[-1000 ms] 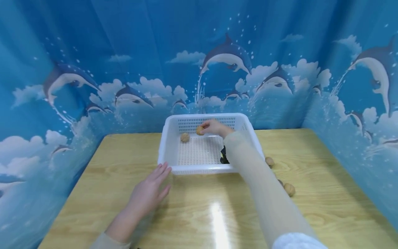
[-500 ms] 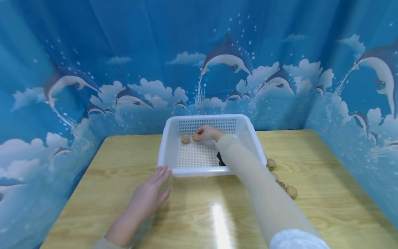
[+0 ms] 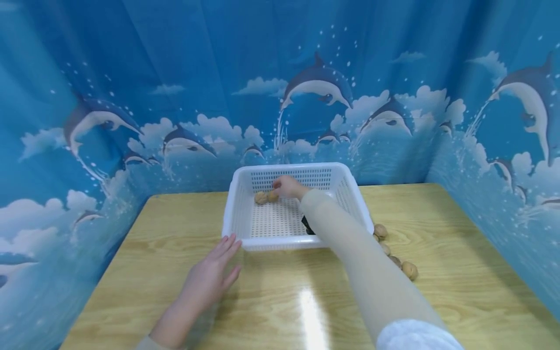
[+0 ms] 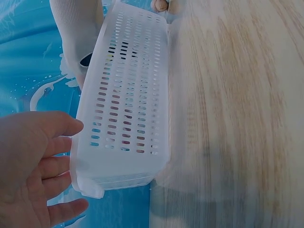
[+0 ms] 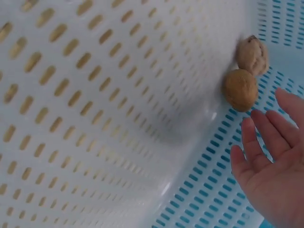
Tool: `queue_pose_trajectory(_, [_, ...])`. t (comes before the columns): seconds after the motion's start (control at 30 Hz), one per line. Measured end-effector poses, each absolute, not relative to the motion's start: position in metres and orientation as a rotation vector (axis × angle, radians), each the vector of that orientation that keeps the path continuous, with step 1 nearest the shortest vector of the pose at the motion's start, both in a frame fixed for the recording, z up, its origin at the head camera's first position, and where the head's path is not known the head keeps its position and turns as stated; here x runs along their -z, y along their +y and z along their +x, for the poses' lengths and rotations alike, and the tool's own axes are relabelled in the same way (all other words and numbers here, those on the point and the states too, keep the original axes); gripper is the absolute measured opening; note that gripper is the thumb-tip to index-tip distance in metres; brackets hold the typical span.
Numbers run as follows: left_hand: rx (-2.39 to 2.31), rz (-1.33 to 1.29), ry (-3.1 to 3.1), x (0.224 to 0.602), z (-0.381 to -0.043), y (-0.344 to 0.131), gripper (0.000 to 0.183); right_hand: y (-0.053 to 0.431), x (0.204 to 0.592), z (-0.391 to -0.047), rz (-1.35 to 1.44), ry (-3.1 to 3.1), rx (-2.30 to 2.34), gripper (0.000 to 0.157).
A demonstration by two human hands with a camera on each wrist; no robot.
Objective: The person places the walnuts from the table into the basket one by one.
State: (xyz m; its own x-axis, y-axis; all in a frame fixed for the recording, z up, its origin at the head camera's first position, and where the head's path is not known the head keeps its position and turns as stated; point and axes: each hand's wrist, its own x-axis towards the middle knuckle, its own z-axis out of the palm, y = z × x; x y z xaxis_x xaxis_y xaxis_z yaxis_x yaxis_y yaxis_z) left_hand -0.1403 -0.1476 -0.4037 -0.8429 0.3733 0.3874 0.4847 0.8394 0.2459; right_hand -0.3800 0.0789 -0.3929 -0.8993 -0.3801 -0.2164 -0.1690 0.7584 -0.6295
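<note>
Two walnuts sit side by side in the white plastic basket [image 3: 297, 240]: a paler walnut [image 5: 252, 54] and a browner walnut [image 5: 241, 90]. Reaching into the basket, my right hand [image 3: 289, 187] has its fingers extended and slightly bent just beside the browner walnut. The right wrist view shows nothing between those fingers; whether a fingertip touches the shell, I cannot tell. At the basket's near left corner, my left hand [image 3: 209, 274] is spread with its fingertips at the rim. In the left wrist view its thumb and fingers [image 4: 59, 164] lie along that edge.
Several loose walnuts [image 3: 410, 270] lie on the wooden table [image 3: 153, 253] right of the basket, partly behind the right sleeve. A small dark object [image 3: 307, 225] shows beside that sleeve. A blue dolphin curtain [image 3: 262, 73] hangs around the table's back and sides.
My right hand has lowered the browner walnut to the basket floor, moved it left beside the paler walnut and let go. My left hand has stayed at the rim.
</note>
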Motion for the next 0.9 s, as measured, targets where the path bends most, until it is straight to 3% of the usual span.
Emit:
queue_pose_trajectory(0.3, [0.52,-0.649,-2.682,0.402,-0.139,-0.145,0.056,0.122,0.344,-0.378,-0.446,2.539,1.15,0.046])
queue_pose_trajectory(0.53, [0.534,-0.643,-2.732,0.4,-0.139,-0.144,0.057,0.152,0.304,-0.356,-0.48,2.511,1.229,0.05])
queue_pose_trajectory(0.9, [0.536,-0.634,-2.741,0.4,-0.138,-0.146,0.055,0.192,0.304,-0.316,-0.551,2.465,1.239,0.046])
